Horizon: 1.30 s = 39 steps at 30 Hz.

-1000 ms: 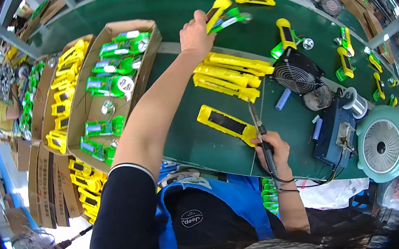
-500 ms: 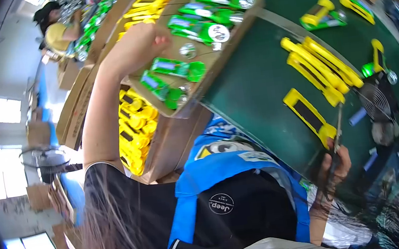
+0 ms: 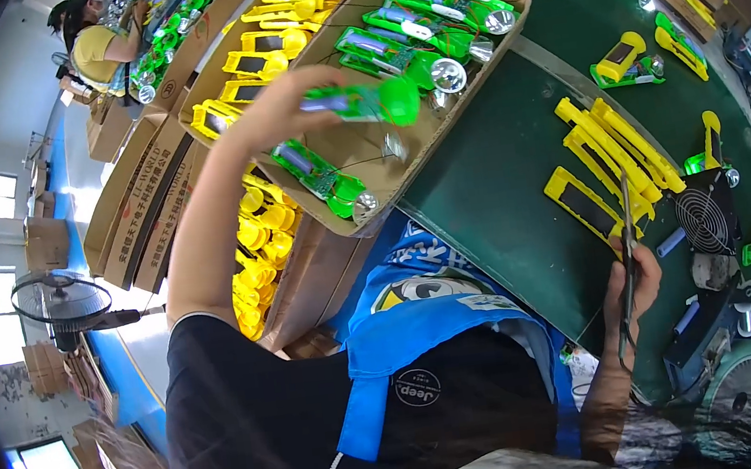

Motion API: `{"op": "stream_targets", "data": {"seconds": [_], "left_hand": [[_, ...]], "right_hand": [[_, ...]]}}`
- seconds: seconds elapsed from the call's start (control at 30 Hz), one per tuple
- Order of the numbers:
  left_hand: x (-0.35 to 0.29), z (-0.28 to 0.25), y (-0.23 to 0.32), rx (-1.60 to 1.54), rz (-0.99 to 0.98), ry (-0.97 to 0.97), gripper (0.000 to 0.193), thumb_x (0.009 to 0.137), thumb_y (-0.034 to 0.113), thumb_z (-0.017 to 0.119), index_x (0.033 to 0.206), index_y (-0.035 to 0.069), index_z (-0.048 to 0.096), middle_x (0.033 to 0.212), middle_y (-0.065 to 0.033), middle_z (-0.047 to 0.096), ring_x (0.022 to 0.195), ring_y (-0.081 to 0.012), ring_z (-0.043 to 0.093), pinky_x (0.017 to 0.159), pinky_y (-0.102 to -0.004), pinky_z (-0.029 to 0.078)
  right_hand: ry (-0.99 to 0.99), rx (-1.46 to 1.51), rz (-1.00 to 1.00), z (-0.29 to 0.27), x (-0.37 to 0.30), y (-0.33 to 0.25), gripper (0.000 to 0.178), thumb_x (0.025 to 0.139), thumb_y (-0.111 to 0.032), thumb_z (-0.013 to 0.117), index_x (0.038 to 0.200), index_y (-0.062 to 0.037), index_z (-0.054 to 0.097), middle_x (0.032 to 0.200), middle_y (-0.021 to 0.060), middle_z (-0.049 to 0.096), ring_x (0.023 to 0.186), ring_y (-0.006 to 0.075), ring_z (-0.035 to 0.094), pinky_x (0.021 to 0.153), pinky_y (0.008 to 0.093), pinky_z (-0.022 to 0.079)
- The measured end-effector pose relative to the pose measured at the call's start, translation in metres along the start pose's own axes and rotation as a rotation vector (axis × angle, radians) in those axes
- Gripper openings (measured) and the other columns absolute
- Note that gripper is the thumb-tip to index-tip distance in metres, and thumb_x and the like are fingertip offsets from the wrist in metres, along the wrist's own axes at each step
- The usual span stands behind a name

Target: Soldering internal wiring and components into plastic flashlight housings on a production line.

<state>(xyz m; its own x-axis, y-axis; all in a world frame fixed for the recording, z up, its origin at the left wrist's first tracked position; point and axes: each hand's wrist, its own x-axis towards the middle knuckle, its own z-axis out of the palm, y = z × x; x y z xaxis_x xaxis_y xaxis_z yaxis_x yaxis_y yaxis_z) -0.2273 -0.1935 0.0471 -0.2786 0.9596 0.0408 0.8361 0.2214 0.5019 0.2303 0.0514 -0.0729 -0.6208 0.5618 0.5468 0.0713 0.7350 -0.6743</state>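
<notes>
Over the cardboard box (image 3: 356, 148): one green case (image 3: 398, 100) is held by the left hand (image 3: 298, 103), above the near half of the box.
Left fingers: pinched on the battery end of that case; their tips are partly blurred.
Inside the box: more green cases (image 3: 381, 51) with silver cups (image 3: 448, 76) are gathered toward its far end; another case (image 3: 317, 176) is laid in its near part.
Right of the box: a soldering iron (image 3: 632, 297) is gripped by the right hand (image 3: 639, 282), fingers closed around it; its tip is pointed at the yellow handles (image 3: 613, 149), but whether they are touched cannot be told.
Tabletop (image 3: 496, 220): those handles are grouped right of the box; farther right, a black fan (image 3: 706, 217) is placed.
Left of the box: a second box (image 3: 315, 43) is filled with yellow handles.
</notes>
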Motion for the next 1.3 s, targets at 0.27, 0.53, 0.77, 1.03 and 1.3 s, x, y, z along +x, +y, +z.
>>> {"op": "stream_targets", "data": {"seconds": [0.27,0.53,0.77,1.03,1.3], "left_hand": [[0.043,0.018,0.131,-0.189,0.398,-0.205,0.049,0.066,0.008,0.081,0.111,0.003,0.063,0.103,-0.0101,0.065,0.097,-0.0258,0.063,0.085,-0.0360,0.049],[0.088,0.167,0.177,-0.086,0.607,-0.322,0.045,0.073,0.011,0.074,0.116,0.003,0.060,0.114,-0.0126,0.055,0.107,-0.0326,0.053,0.090,-0.0422,0.045],[0.071,0.203,0.216,-0.368,0.444,0.020,0.024,0.081,0.000,0.067,0.105,0.002,0.069,0.098,-0.0095,0.060,0.081,-0.0216,0.057,0.070,-0.0330,0.047],[0.074,0.205,0.215,-0.681,0.076,-0.152,0.013,0.077,-0.001,0.069,0.089,0.001,0.063,0.080,-0.0065,0.061,0.065,-0.0132,0.053,0.059,-0.0285,0.044],[0.070,0.207,0.217,-0.136,0.493,-0.027,0.016,0.070,-0.004,0.066,0.078,0.002,0.054,0.096,-0.0093,0.054,0.084,-0.0296,0.053,0.073,-0.0394,0.047]], "right_hand": [[0.452,0.148,0.104,-0.043,-0.035,-0.042,0.048,0.090,-0.040,0.065,0.116,-0.0044,0.045,0.099,0.0147,0.056,0.087,0.0248,0.056,0.079,0.0377,0.046],[0.723,0.444,0.234,-0.043,-0.072,-0.059,0.043,0.083,-0.033,0.073,0.104,-0.0087,0.044,0.088,0.0119,0.054,0.078,0.0220,0.054,0.060,0.0312,0.048],[0.507,0.626,0.579,-0.020,-0.077,-0.059,0.030,0.089,-0.024,0.061,0.100,-0.0004,0.047,0.088,0.0134,0.055,0.070,0.0178,0.054,0.069,0.0302,0.045],[0.403,0.565,0.691,-0.028,-0.056,-0.064,0.028,0.089,-0.023,0.061,0.099,0.0014,0.050,0.086,0.0142,0.060,0.069,0.0163,0.057,0.072,0.0304,0.046],[0.294,0.440,0.656,-0.025,-0.053,-0.060,0.018,0.088,-0.013,0.062,0.095,0.0006,0.052,0.072,0.0083,0.065,0.067,0.0131,0.066,0.112,0.0493,0.029]]}}
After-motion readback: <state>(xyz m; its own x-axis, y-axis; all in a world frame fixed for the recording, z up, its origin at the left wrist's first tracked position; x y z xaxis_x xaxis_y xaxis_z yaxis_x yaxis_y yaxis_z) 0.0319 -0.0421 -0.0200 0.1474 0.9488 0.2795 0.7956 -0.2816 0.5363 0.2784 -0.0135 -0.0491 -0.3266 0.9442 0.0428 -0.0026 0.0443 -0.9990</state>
